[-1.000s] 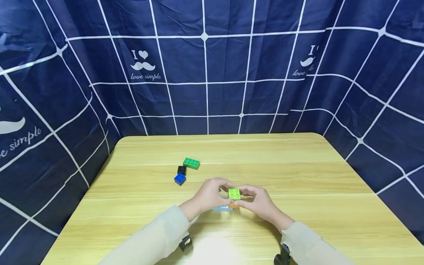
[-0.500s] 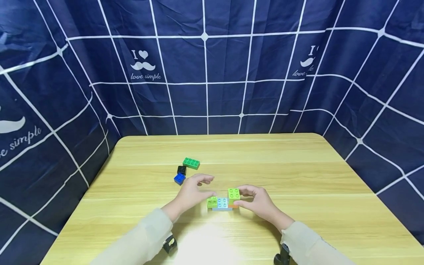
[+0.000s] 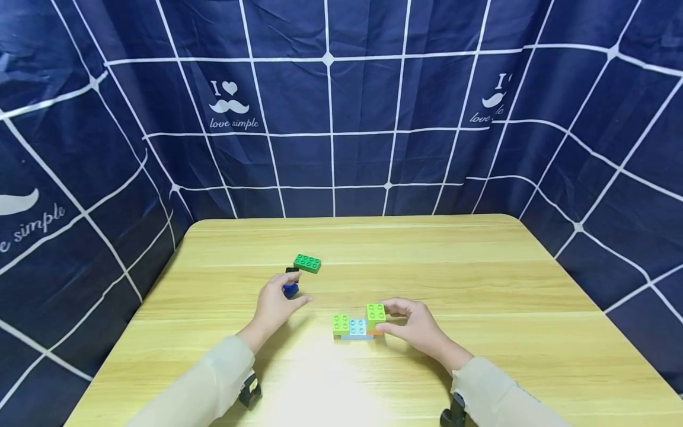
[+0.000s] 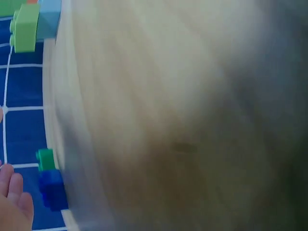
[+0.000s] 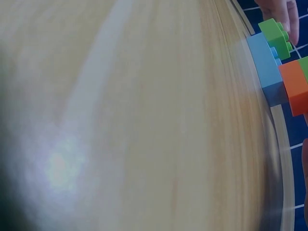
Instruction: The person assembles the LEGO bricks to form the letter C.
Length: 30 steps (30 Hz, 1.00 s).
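Observation:
My right hand (image 3: 413,326) pinches the right end of a small build, with thumb and fingers at a lime-green toy brick (image 3: 376,314). Under that brick is an orange brick (image 5: 294,84), on a light blue brick (image 3: 357,328). A second lime-green brick (image 3: 341,324) sits on the light blue brick's left end. My left hand (image 3: 273,308) hangs over the table beside a dark blue brick (image 3: 290,290), thumb and fingers apart with nothing between them. Its fingers partly cover a black brick (image 3: 291,270) behind.
A long green brick (image 3: 307,263) lies just behind the black one on the wooden table (image 3: 453,255). A dark blue gridded curtain (image 3: 357,154) stands around the table's back and sides.
My left hand has let go of the build and moved left to the dark blue brick, its thumb and fingers spread. The right hand has stayed at the build.

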{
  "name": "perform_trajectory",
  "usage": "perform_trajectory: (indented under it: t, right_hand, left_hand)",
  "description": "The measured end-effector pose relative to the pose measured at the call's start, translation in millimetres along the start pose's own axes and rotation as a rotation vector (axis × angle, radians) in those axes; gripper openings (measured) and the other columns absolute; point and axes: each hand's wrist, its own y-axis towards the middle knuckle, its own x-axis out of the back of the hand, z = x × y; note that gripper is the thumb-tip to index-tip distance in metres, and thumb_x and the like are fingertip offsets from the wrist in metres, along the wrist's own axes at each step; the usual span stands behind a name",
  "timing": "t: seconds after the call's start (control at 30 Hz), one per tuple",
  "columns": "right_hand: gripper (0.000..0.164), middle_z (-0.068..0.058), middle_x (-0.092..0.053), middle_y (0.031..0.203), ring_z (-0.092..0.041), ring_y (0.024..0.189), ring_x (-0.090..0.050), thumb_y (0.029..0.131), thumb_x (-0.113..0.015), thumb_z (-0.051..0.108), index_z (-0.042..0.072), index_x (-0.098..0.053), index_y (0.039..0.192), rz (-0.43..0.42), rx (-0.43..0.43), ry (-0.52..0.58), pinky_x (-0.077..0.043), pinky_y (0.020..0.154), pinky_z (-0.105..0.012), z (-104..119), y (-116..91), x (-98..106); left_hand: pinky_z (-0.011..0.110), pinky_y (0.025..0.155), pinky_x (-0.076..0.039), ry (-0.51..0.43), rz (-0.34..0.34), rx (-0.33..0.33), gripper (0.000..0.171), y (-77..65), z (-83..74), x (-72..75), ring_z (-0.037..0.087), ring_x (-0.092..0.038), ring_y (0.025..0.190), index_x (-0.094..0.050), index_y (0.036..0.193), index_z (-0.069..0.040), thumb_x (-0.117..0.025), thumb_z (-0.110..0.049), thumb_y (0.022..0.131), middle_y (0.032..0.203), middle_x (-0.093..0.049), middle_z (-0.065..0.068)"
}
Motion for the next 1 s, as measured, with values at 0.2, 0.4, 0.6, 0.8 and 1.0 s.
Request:
perform_trajectory:
  t: [0.2, 0.4, 0.6, 0.8, 1.0]
  right_hand:
    - [0.040, 0.002, -0.068, 0.105, -0.018, 0.095, -0.062, 0.078, -0.079, 0.025, 0.011, -0.067, 0.113, -0.001, 0.003, 0.002, -0.051, 0.084, -0.037, -2, 1, -1]
    - [0.039, -0.001, -0.068, 0.105, -0.018, 0.094, -0.062, 0.079, -0.078, 0.024, 0.008, -0.067, 0.113, 0.001, 0.026, -0.012, -0.051, 0.083, -0.039, -3, 1, -1]
    - [0.039, 0.002, -0.068, 0.105, -0.017, 0.095, -0.062, 0.078, -0.079, 0.024, 0.011, -0.067, 0.113, 0.006, 0.002, 0.005, -0.051, 0.084, -0.035, -3, 1, 0]
    - [0.038, 0.000, -0.068, 0.104, -0.019, 0.094, -0.062, 0.079, -0.078, 0.023, 0.009, -0.067, 0.112, 0.011, 0.027, 0.010, -0.052, 0.082, -0.035, -4, 1, 0]
    - [0.036, 0.003, -0.069, 0.102, -0.016, 0.093, -0.062, 0.079, -0.078, 0.023, 0.011, -0.067, 0.111, 0.007, 0.031, 0.006, -0.051, 0.083, -0.034, -4, 0, 0]
  left_hand:
    - [0.047, 0.091, -0.046, 0.003, -0.047, 0.116, 0.062, 2.9, 5.9, 7.3, 0.033, -0.055, 0.108, -0.060, 0.123, 0.001, -0.086, -0.015, 0.069, 0.115, -0.059, 0.017]
    - [0.045, 0.091, -0.047, -0.024, -0.033, 0.232, 0.065, 5.0, 13.2, 9.3, 0.036, -0.053, 0.112, -0.055, 0.128, 0.002, -0.084, -0.010, 0.071, 0.125, -0.054, 0.020]
    - [0.045, 0.094, -0.045, -0.023, -0.027, 0.291, 0.063, 5.1, 19.5, 10.1, 0.036, -0.056, 0.107, -0.056, 0.124, 0.004, -0.085, -0.009, 0.070, 0.117, -0.059, 0.021]
    - [0.045, 0.092, -0.046, 0.048, -0.022, 0.303, 0.057, 5.5, 21.8, 9.2, 0.035, -0.059, 0.104, -0.061, 0.117, 0.006, -0.086, -0.013, 0.069, 0.110, -0.063, 0.020]
    - [0.047, 0.086, -0.047, 0.156, -0.025, 0.283, 0.048, 3.8, 23.1, 7.9, 0.034, -0.061, 0.097, -0.066, 0.110, 0.004, -0.085, -0.017, 0.071, 0.103, -0.066, 0.017]
